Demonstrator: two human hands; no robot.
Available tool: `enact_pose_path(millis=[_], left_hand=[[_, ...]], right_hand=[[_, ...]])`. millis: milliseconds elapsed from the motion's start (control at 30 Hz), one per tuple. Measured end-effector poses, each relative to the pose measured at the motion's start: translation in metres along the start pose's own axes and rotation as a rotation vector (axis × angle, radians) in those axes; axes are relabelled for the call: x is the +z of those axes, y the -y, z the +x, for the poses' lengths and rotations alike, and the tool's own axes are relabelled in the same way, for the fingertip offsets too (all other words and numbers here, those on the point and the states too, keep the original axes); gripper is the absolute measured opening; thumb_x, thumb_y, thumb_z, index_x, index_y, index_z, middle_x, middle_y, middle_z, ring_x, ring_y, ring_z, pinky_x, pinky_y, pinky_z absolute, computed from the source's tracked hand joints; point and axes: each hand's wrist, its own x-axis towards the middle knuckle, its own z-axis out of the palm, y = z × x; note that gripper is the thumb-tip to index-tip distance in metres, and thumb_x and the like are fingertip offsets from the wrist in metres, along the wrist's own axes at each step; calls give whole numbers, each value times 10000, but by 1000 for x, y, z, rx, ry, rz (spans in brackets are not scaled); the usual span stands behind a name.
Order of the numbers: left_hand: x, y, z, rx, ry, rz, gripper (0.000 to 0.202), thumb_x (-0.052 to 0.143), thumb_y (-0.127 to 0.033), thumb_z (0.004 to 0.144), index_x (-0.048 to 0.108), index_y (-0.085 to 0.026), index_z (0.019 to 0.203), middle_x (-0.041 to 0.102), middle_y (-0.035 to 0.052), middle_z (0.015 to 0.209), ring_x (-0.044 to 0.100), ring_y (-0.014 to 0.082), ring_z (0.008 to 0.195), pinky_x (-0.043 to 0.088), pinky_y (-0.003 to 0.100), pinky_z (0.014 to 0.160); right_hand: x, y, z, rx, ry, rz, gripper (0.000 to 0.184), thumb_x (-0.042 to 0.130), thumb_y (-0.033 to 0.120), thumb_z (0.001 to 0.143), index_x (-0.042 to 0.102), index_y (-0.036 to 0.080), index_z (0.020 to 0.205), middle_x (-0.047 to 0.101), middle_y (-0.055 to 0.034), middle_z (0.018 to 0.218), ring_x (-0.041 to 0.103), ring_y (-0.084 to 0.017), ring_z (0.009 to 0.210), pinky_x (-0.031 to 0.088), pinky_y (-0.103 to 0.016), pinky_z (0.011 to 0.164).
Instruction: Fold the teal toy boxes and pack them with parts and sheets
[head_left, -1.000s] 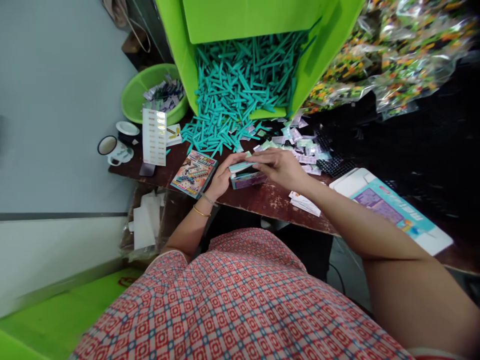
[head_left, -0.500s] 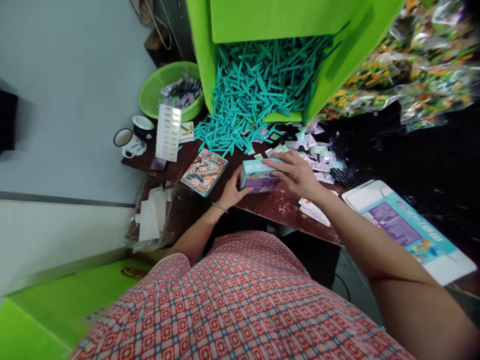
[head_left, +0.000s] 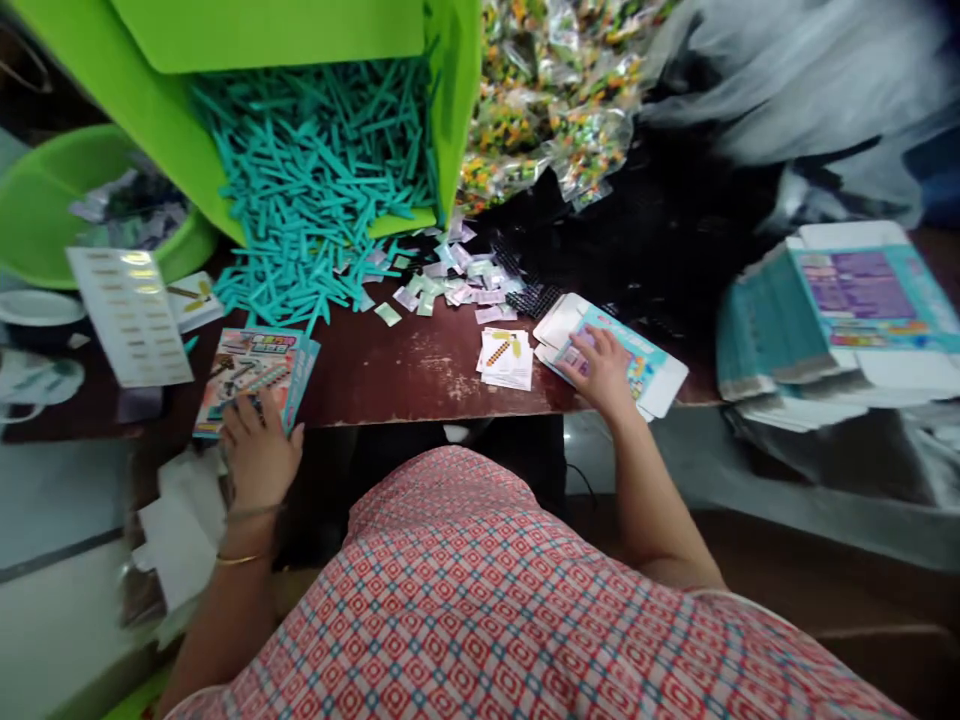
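The right hand (head_left: pixel 604 368) lies on a flat carton (head_left: pixel 651 372), an unfolded teal and white box blank at the near right edge of the worktop (head_left: pixel 405 368). The fingers are spread over its printed face. The picture is blurred there, so I cannot tell whether the thumb is hooked under an edge or the hand only rests on top.

The left hand (head_left: pixel 259 452) is at the near left, its fingers laid loosely on a stack of printed leaflets (head_left: pixel 259 365) and not closed round anything.

The carton looks like thin card: light, stiff along its creases, but easy to bend or dog-ear at the loose flaps. It is probably best pinched at a long edge or slid to the worktop's lip before lifting. The leaflets are likely slick and apt to fan out, so a grip across the whole stack would suit them.

Small cards (head_left: pixel 508 358) lie between the two. A green bin (head_left: pixel 161 130) at the far left spills teal sticks (head_left: pixel 315 190), and a pile of flat cartons (head_left: pixel 825 320) sits to the right.
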Motion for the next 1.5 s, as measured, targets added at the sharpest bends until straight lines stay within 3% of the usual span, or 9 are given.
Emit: enact_pose_path(millis=[233,367,533,700,933,1100,1267,1400,1500], left_hand=[[41,-59,21,72,92,92,705,602,-457,977,522,-45,1543,382,329,1678,333,550,1571,278,780,1231],[66,-128,15,406,347,-229,557,564,-404,1024,582,-128,1508,498,224,1645,461,381,1548,382,578,1279],[88,-193,-20,676,742,-366,495,593,-334,1034,591,-194,1509,566,143,1615,513,287,1523,422,508,1274],[92,-198,-30,654,794,-320,492,603,-294,1028,597,-183,1508,556,156,1623,515,298,1524,421,536,1271],[105,-187,-30,439,802,-639,482,698,-398,974,676,-203,1414,650,171,1517,590,333,1453,416,576,1264],[105,-226,-25,257,831,-1263,1033,875,-740,696,548,-229,1532,578,213,1580,556,399,1470,469,568,1216],[95,-236,-6,-178,556,-1530,779,739,-813,789,687,-219,1290,754,131,1283,700,325,1259,590,472,1062],[96,-211,-9,-405,484,-1405,576,904,-636,696,744,-192,1025,806,85,1109,747,298,1115,581,465,1063],[101,-195,-16,-472,448,-1403,546,890,-629,713,749,-185,997,811,86,1109,753,290,1102,583,468,1063]], right_hand=[[0,-18,-58,46,186,-119,560,422,400,1079,596,102,1520,572,-235,1575,503,-389,1493,434,-569,1219],[-13,-21,-33,28,203,-146,560,481,468,1065,588,170,1526,570,-206,1570,511,-382,1460,420,-567,1205],[-34,-55,13,332,249,-224,1087,757,705,832,341,135,1660,396,-280,1651,365,-480,1492,328,-653,1195],[-29,-64,28,451,181,-155,904,742,807,771,616,122,1347,571,-261,1394,476,-425,1302,379,-586,1110],[-82,-72,8,382,-393,345,492,835,707,734,607,273,776,635,-63,756,546,-217,715,464,-392,697],[-102,32,-1,97,-400,579,412,680,579,971,669,272,1246,721,-93,1101,714,-296,991,602,-481,901],[-45,165,-15,-14,-312,548,852,594,619,1001,235,254,1682,487,-200,1570,491,-394,1491,467,-648,1204],[-11,203,-13,-47,-247,581,1112,703,712,899,106,252,1716,391,-221,1639,393,-422,1556,410,-672,1245],[7,203,4,-65,-141,669,1034,660,750,911,198,246,1688,499,-212,1549,499,-395,1470,473,-638,1199]])
